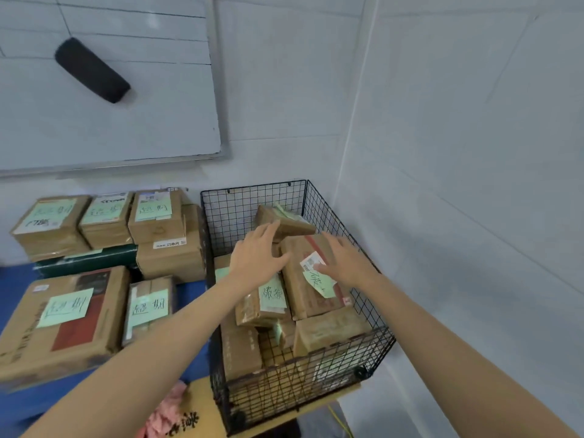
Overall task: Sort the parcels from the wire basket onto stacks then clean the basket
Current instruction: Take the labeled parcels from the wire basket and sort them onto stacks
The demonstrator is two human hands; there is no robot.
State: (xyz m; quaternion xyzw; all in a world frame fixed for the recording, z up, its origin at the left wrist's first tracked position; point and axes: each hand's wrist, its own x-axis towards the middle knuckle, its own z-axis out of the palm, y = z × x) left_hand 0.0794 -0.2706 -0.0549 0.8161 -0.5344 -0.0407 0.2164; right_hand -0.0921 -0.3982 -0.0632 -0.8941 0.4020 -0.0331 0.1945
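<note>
- Our left hand (pixel 256 257) reaches into the wire basket (pixel 316 384). Its fingers are straight and grip nothing, and their tips are at the near corner of a small tilted parcel (pixel 292 222) leaning by the back wall.
- Our right hand (pixel 344 260) is over the large parcel (pixel 300 289) just beside it, fingers spread and holding nothing. We cannot tell whether they touch its green note.
- We count at least six parcels in the basket, several with green notes.
- Left of the basket, five stacked parcels (pixel 63 308) show green notes on top, and more boxes lie beneath them.
- The lower boxes are partly hidden and the handwriting is blurred. A pink cloth (pixel 164 415) is cut off at the bottom.
</note>
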